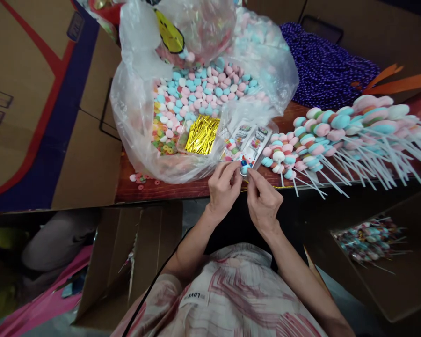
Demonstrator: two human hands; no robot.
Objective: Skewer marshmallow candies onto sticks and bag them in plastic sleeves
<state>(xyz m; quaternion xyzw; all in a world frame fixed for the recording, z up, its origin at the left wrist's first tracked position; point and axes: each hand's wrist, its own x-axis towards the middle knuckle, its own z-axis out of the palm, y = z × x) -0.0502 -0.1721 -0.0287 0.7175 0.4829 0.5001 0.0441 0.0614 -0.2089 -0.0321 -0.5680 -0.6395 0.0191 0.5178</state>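
My left hand (224, 186) and my right hand (263, 199) meet at the table's front edge, fingers pinched together on a small wrapped candy piece (244, 167) with blue and red in it. Just beyond it lie small printed clear bags (247, 140). A bundle of gold twist ties (202, 135) lies in the large clear plastic bag (133, 112) full of pink, blue and white candies (203, 86).
A heap of candy skewers on white sticks (347, 135) lies on the right of the red-brown table (161, 189). Purple beads (323, 65) sit behind. Cardboard boxes (38, 93) stand left; a box with wrapped skewers (368, 241) sits lower right. Loose candies (142, 178) lie near the edge.
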